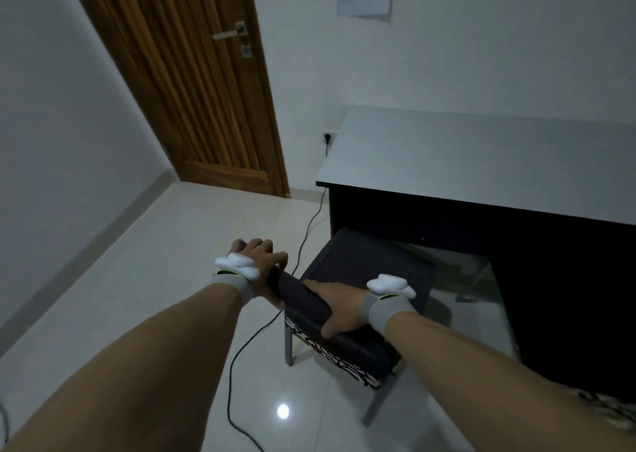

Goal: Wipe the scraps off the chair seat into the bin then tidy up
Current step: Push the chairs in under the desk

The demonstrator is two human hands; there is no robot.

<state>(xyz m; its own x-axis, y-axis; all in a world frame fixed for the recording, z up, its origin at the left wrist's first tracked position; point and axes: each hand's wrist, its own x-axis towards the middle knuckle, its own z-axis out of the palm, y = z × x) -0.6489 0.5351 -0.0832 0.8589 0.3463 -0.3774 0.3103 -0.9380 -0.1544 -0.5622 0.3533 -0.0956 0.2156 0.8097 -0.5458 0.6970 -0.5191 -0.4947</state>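
Hands both clamp the chair backrest top, left hand on its far end, right hand mid-rail. Seat points ahead-right, half under the desk, so I'd guess it's a straight push in. No bin or scraps visible.

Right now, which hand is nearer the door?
Left. The left hand grips the chair back's end on the door side; the right hand holds the back farther along, toward the desk.
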